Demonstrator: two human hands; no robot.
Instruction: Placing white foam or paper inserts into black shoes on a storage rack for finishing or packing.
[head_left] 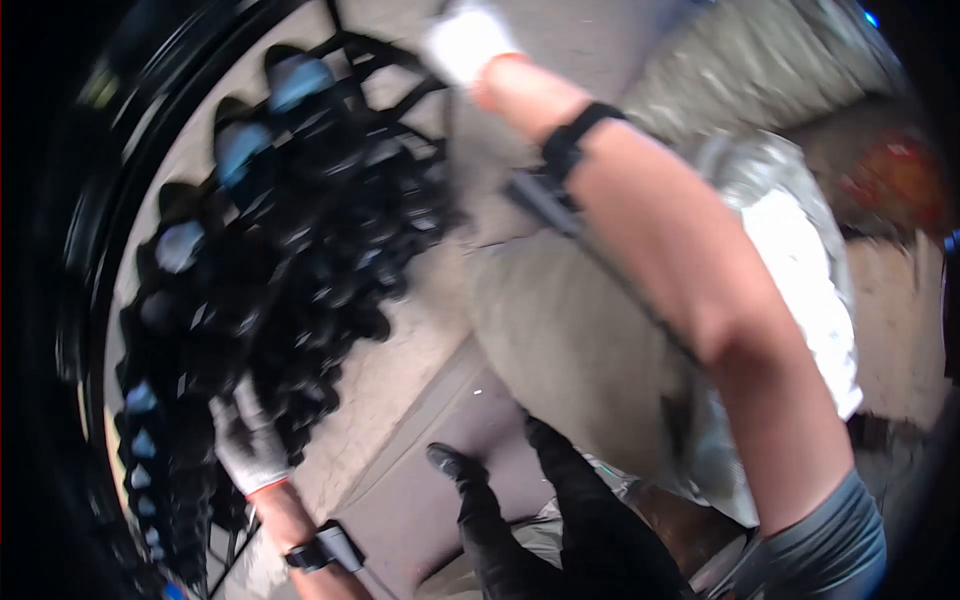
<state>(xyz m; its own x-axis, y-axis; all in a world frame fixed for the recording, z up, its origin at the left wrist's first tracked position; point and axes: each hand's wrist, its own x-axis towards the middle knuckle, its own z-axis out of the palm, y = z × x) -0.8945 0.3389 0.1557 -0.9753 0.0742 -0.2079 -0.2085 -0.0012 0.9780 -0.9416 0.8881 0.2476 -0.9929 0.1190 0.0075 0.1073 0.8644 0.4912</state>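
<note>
My left hand (250,445), in a pale glove with an orange cuff, reaches to the lower part of a rack of glossy black pieces (300,220). Its fingers are stretched out and apart against the dark pieces; no held item shows. These pieces are rounded and stand in dense rows, several with pale blue ends or openings; their exact kind I cannot make out. At the top, my right hand (467,45), gloved in white, is beside the rack's black metal frame (375,50). Motion blur and glare hide its fingers, so I cannot tell whether it holds anything.
A large greenish-grey sack (570,350) stands close on my right, with white plastic wrapping (795,270) behind it. Another wrapped bundle (760,65) lies at the far right, near a cardboard box (895,330). Under my feet is a brownish sheet (440,500).
</note>
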